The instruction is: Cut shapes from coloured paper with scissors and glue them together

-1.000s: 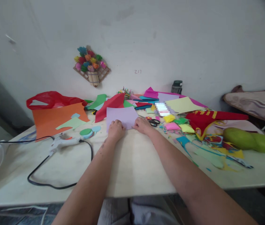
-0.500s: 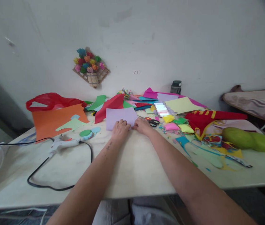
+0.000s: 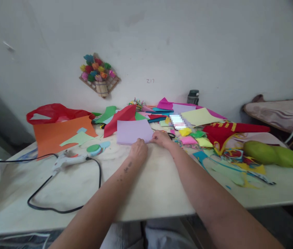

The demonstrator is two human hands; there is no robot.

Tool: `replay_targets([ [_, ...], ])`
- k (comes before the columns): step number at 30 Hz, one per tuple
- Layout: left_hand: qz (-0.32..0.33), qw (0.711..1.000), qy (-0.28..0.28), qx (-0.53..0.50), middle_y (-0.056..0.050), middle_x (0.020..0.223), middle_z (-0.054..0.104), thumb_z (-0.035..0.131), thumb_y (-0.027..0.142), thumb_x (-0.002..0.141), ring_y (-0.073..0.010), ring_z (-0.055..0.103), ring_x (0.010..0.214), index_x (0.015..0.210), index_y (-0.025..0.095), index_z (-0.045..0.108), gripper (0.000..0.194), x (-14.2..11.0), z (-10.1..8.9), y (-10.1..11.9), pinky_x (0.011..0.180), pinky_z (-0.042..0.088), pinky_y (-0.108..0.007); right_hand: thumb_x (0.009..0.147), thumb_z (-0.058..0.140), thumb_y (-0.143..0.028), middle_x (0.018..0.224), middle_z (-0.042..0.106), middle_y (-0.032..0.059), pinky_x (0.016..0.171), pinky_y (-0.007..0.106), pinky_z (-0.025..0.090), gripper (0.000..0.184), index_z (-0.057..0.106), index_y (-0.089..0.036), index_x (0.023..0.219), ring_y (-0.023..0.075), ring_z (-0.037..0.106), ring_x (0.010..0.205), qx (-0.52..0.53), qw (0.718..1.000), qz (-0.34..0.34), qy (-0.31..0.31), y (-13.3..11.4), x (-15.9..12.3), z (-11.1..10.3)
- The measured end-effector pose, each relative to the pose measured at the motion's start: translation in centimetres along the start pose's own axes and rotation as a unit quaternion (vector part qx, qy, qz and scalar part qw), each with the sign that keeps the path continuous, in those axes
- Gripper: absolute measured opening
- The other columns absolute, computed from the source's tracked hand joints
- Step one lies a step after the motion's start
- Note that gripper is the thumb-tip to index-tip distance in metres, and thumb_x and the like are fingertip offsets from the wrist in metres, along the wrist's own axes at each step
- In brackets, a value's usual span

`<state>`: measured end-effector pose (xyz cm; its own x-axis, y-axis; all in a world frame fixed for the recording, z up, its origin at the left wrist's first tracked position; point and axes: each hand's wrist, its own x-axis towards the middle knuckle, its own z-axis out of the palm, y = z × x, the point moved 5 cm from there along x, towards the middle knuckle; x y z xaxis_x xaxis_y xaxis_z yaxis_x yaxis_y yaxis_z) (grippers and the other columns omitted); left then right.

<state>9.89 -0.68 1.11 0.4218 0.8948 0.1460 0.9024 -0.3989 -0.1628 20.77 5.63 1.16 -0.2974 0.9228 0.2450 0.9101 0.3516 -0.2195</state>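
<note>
A light purple sheet [image 3: 133, 130] lies in the middle of the table, its near edge towards me. My left hand [image 3: 139, 149] rests at that near edge, fingers curled and pressed together on it. At the sheet's near right corner, my right hand [image 3: 161, 138] pinches the edge between thumb and fingers. Black-handled scissors [image 3: 171, 135] lie just beyond my right hand, partly hidden by it. Behind the purple sheet a red sheet [image 3: 119, 119] stands up at a slant.
On the left lie a white glue gun [image 3: 71, 159] with a black cord, round green and blue cutouts [image 3: 94, 149] and an orange sheet [image 3: 58, 136]. To the right are small colored pouches [image 3: 189, 140], scraps, a red-and-yellow item [image 3: 221, 133] and a green fruit-like object [image 3: 271, 154].
My left hand has slid right and slightly towards me along the sheet's near edge. My right hand has shifted a little right. The purple sheet stays nearly in place.
</note>
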Motion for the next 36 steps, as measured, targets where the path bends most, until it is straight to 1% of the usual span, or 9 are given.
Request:
replay_targets([
  [7, -0.016, 0.999, 0.027, -0.001, -0.018, 0.088, 0.061, 0.038, 0.009, 0.079, -0.0260, 0.053, 0.088, 0.095, 0.009, 0.064, 0.031, 0.2, -0.6, 1.5, 0.071, 0.041, -0.033, 0.078, 0.057, -0.044, 0.094, 0.067, 0.0039, 0.074, 0.025, 0.036, 0.027, 0.069, -0.020, 0.072, 0.0158, 0.058, 0.088, 0.004, 1.000, 0.001, -0.005, 0.2, 0.0, -0.1],
  [9, -0.021, 1.000, 0.016, 0.000, -0.019, 0.088, 0.062, 0.039, 0.010, 0.079, -0.0265, 0.054, 0.088, 0.094, 0.008, 0.064, 0.029, 0.3, -0.7, 1.9, 0.071, 0.041, -0.033, 0.077, 0.057, -0.045, 0.093, 0.068, 0.0036, 0.073, 0.025, 0.036, 0.028, 0.069, -0.020, 0.071, 0.0161, 0.058, 0.087, 0.008, 1.000, 0.002, -0.008, 0.3, -0.1, -0.2],
  [12, -0.021, 1.000, -0.003, 0.010, -0.020, 0.089, 0.062, 0.041, 0.011, 0.079, -0.0282, 0.055, 0.090, 0.088, 0.008, 0.066, 0.027, 0.5, -0.8, 2.2, 0.072, 0.040, -0.035, 0.076, 0.060, -0.042, 0.090, 0.068, 0.0029, 0.071, 0.025, 0.036, 0.024, 0.070, -0.021, 0.071, 0.0161, 0.059, 0.085, 0.009, 1.000, 0.014, -0.013, 0.7, -0.3, -0.5],
  [16, -0.033, 0.999, -0.004, 0.003, -0.020, 0.090, 0.064, 0.042, 0.010, 0.078, -0.0315, 0.055, 0.095, 0.087, 0.009, 0.066, 0.026, 0.6, -0.9, 2.3, 0.070, 0.041, -0.036, 0.074, 0.062, -0.038, 0.091, 0.068, 0.0026, 0.073, 0.026, 0.036, 0.019, 0.070, -0.022, 0.071, 0.0175, 0.059, 0.086, -0.005, 0.999, 0.037, -0.017, 1.3, -0.5, -0.9],
  [22, -0.020, 1.000, -0.012, -0.008, -0.018, 0.088, 0.065, 0.042, 0.008, 0.078, -0.0294, 0.059, 0.091, 0.083, 0.010, 0.065, 0.024, 0.6, -0.9, 2.5, 0.072, 0.040, -0.036, 0.073, 0.063, -0.038, 0.096, 0.067, 0.0020, 0.073, 0.026, 0.037, 0.018, 0.070, -0.022, 0.070, 0.0183, 0.058, 0.091, -0.005, 0.998, 0.052, -0.028, 2.0, -0.7, -0.9],
  [25, -0.024, 0.999, -0.024, -0.012, -0.017, 0.086, 0.066, 0.041, 0.010, 0.080, -0.0280, 0.061, 0.087, 0.093, 0.010, 0.062, 0.025, 0.8, -0.8, 2.5, 0.072, 0.041, -0.036, 0.073, 0.062, -0.038, 0.099, 0.066, 0.0020, 0.073, 0.026, 0.036, 0.018, 0.070, -0.022, 0.070, 0.0185, 0.056, 0.093, -0.010, 0.998, 0.051, -0.042, 1.9, -1.0, -1.2],
  [28, -0.028, 0.999, -0.035, -0.003, -0.016, 0.087, 0.066, 0.039, 0.012, 0.081, -0.0268, 0.063, 0.084, 0.103, 0.010, 0.057, 0.029, 0.8, -0.6, 2.4, 0.070, 0.042, -0.036, 0.072, 0.063, -0.037, 0.102, 0.064, 0.0017, 0.078, 0.028, 0.035, 0.016, 0.070, -0.022, 0.072, 0.0196, 0.054, 0.097, -0.019, 0.997, 0.054, -0.052, 1.8, -1.3, -1.7],
  [31, -0.024, 0.999, -0.034, 0.001, -0.015, 0.089, 0.067, 0.036, 0.013, 0.082, -0.0262, 0.063, 0.083, 0.107, 0.011, 0.055, 0.031, 0.8, -0.4, 2.4, 0.069, 0.043, -0.036, 0.070, 0.064, -0.037, 0.106, 0.063, 0.0027, 0.084, 0.031, 0.033, 0.017, 0.070, -0.022, 0.072, 0.0218, 0.050, 0.101, -0.022, 0.996, 0.058, -0.070, 1.5, -1.4, -2.0],
  [36, -0.017, 0.999, -0.034, 0.001, -0.015, 0.090, 0.067, 0.033, 0.013, 0.084, -0.0246, 0.063, 0.085, 0.111, 0.012, 0.054, 0.034, 0.7, -0.3, 2.4, 0.069, 0.043, -0.034, 0.068, 0.065, -0.039, 0.106, 0.061, 0.0069, 0.085, 0.036, 0.034, 0.020, 0.071, -0.021, 0.074, 0.0273, 0.047, 0.104, -0.033, 0.990, 0.088, -0.106, 1.0, -1.4, -2.3],
])
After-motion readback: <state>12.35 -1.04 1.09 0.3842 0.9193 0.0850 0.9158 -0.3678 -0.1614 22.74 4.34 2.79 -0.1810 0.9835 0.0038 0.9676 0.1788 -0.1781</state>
